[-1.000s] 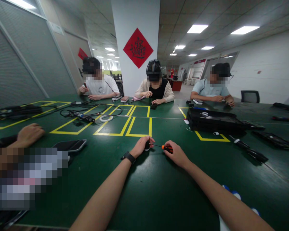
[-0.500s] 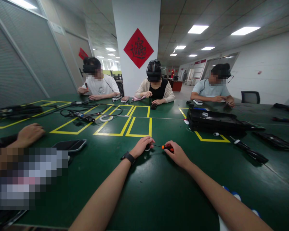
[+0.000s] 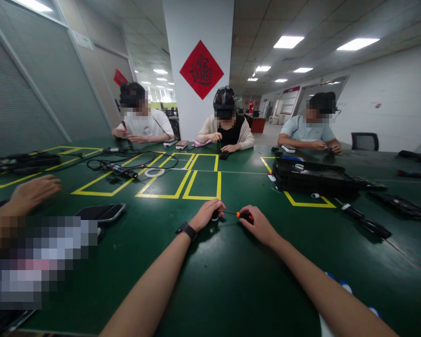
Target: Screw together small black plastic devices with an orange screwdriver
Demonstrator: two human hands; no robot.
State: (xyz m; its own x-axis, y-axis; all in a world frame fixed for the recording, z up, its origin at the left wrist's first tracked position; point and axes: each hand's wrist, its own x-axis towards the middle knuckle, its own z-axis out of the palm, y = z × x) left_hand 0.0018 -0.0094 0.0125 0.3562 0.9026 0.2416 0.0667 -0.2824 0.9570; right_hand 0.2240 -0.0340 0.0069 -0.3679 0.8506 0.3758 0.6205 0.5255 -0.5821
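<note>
My right hand (image 3: 257,222) is closed around the orange-and-black handle of a screwdriver (image 3: 238,214). The thin shaft points left, and its tip reaches the fingers of my left hand (image 3: 207,214). That hand, with a dark band on its wrist, is closed on a small black object (image 3: 215,215) with a pale lower edge. Fingers cover most of this object, so its kind cannot be made out. Both hands rest low over the green tabletop (image 3: 203,290).
At the left lie a phone (image 3: 101,212) and a co-worker's hand (image 3: 37,191). Beyond are black cables (image 3: 126,171), a white ring (image 3: 155,173) and yellow tape outlines. Black cases (image 3: 312,178) stand at right. Several people sit across the table.
The co-worker's hand at the left has shifted slightly left. My hands and the screwdriver have hardly moved.
</note>
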